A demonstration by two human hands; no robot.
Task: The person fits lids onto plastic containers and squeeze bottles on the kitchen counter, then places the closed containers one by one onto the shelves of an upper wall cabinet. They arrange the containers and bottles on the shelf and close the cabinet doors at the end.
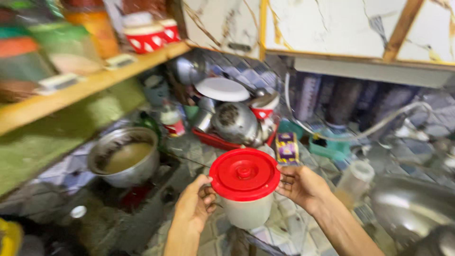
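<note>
The left hand (195, 205) is closed on the left side of a white tub (246, 208), and the right hand (301, 185) is closed on its right side just under the red lid (244, 173). The tub is held upright above the tiled worktop (289, 223). Just behind it a small purple box (287, 148) is seen. A steel pot (125, 161) of brownish liquid is placed to the left, and a steel basin (412, 208) to the right.

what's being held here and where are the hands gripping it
A white container with a red lid, held by both hands: left hand and right hand grip its sides just under the lid.
</note>
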